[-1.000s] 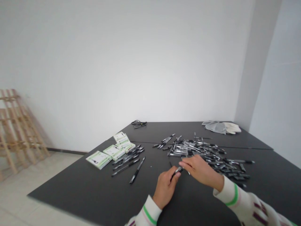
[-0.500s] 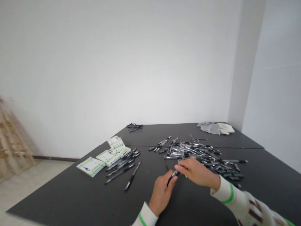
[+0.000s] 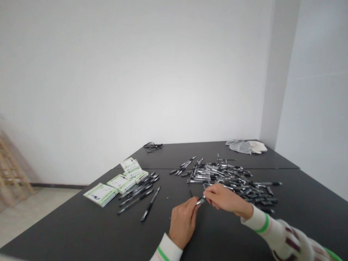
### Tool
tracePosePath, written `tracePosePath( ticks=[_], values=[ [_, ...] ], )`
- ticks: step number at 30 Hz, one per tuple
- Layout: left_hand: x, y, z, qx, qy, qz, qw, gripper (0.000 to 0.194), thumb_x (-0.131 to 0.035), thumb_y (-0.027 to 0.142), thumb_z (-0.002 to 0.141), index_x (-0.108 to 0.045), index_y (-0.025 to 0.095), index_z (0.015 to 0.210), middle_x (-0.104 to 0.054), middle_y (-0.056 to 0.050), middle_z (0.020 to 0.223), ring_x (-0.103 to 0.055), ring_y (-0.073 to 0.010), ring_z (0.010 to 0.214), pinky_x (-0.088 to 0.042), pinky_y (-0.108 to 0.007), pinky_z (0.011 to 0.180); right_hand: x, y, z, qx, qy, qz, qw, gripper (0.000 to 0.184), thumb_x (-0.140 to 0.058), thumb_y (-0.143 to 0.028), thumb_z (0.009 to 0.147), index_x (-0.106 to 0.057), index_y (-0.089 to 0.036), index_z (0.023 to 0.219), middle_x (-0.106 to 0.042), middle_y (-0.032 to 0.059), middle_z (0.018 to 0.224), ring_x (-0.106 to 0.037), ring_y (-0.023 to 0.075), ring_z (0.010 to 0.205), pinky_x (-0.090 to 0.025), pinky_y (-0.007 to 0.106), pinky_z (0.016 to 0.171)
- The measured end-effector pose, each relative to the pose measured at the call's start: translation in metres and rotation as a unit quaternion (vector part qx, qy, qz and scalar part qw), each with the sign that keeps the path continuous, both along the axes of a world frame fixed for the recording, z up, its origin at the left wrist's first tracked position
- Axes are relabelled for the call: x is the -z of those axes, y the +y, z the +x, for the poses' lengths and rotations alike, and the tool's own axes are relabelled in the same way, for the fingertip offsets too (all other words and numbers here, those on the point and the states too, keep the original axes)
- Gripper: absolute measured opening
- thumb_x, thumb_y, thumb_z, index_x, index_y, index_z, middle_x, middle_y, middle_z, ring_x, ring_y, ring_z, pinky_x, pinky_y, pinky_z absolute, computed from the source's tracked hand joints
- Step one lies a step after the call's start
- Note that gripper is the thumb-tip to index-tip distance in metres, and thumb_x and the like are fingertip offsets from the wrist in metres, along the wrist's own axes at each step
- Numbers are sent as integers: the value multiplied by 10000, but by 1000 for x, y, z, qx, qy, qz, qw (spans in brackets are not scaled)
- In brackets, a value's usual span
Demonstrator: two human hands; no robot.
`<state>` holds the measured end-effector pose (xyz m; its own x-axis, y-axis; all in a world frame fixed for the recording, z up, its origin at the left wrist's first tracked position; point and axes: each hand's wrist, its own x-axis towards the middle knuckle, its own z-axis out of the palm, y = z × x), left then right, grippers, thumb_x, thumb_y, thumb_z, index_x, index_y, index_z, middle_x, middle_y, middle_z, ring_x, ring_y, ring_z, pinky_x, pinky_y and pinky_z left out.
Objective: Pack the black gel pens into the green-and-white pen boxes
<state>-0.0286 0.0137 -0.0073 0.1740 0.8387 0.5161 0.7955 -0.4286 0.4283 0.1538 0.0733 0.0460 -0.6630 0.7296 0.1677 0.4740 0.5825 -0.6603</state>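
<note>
Between my two hands is a pen [image 3: 200, 201], its clear and silvery part showing. My left hand [image 3: 184, 220] is closed around one end, which its fingers mostly hide. At the other end, the fingertips of my right hand [image 3: 224, 199] pinch the pen. A large heap of clear and black pens [image 3: 217, 174] lies just behind and to the right of my right hand. Left of my hands, a single pen [image 3: 150, 204] lies beside a smaller group of pens [image 3: 138, 192].
Green and white boxes [image 3: 102, 194] lie on the left of the black table [image 3: 108, 232]. A coiled black cable [image 3: 152, 146] rests at the back. Grey and white gloves [image 3: 246, 146] lie at the far right. A wooden rack [image 3: 12, 170] leans against the wall.
My left hand has turned slightly, and more of the pen's clear part shows between the hands. The whole view has shifted a little, so the table's contents appear farther left.
</note>
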Motion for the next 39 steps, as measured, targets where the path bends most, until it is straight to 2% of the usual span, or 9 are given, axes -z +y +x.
tracePosePath(
  ticks=[5,12,16,20,23,26,28,33,39],
  values=[
    [-4,2,0,17,-22,-23,999,270,-368,337,991,-563,212,853,-652,16,654,-613,-132,575,-403,-197,557,-8,0,2,-23,22,111,993,331,-434,-301,943,-407,-181,636,-416,-46,579,-392,106,562,-219,267,560],
    [4,-2,1,-5,16,-4,1000,211,-397,253,950,-594,223,881,-683,-45,763,-652,-215,697,-360,-266,599,7,5,-1,-25,33,-74,996,366,-372,-338,924,-332,-199,587,-288,-62,530,-333,94,494,-267,214,468],
    [1,1,-1,-29,-6,-6,1000,202,-396,253,946,-592,233,904,-682,-46,777,-651,-221,711,-352,-273,603,5,7,-4,-28,32,-113,993,376,-297,-412,956,-396,-200,662,-339,-64,549,-369,89,465,-346,190,444],
    [-7,7,-6,-53,-85,-21,995,276,-335,340,990,-534,232,833,-644,7,668,-631,-157,618,-394,-243,613,-4,31,-2,-14,5,-47,999,399,-316,-444,975,-564,-177,811,-494,-32,559,-491,119,512,-398,214,524],
    [-11,11,-11,-58,-142,-28,988,310,-306,365,997,-526,237,820,-672,14,707,-656,-145,670,-444,-236,683,0,59,-9,34,-40,41,998,269,-402,-277,949,-647,-170,926,-636,45,762,-599,181,755,-439,267,705],
    [-11,14,-16,-61,-183,-31,981,301,-318,380,988,-544,237,850,-713,-5,799,-683,-158,754,-476,-250,739,14,84,-29,66,-93,111,987,309,-437,-129,907,-645,-202,1122,-646,101,1064,-556,239,1067,-402,336,896],
    [-10,15,-18,-61,-201,-33,977,287,-331,382,981,-554,235,878,-732,-21,867,-694,-167,805,-488,-265,778,24,96,-46,67,-128,139,980,347,-450,-97,906,-624,-209,1185,-618,117,1140,-519,254,1140,-396,364,934],
    [-9,15,-20,-53,-225,-36,972,265,-340,390,975,-551,233,940,-746,-35,909,-706,-181,859,-500,-301,833,39,114,-79,69,-187,171,965,240,-568,-238,932,-602,-162,1157,-578,88,1202,-528,263,1137,-451,474,934],
    [-13,13,-22,-69,-245,-27,967,248,-341,417,967,-501,229,969,-746,-41,878,-714,-199,809,-510,-337,797,51,116,-75,73,-195,178,962,221,-579,-298,939,-616,-138,1087,-609,82,1145,-593,228,1039,-505,436,882]
  ],
)
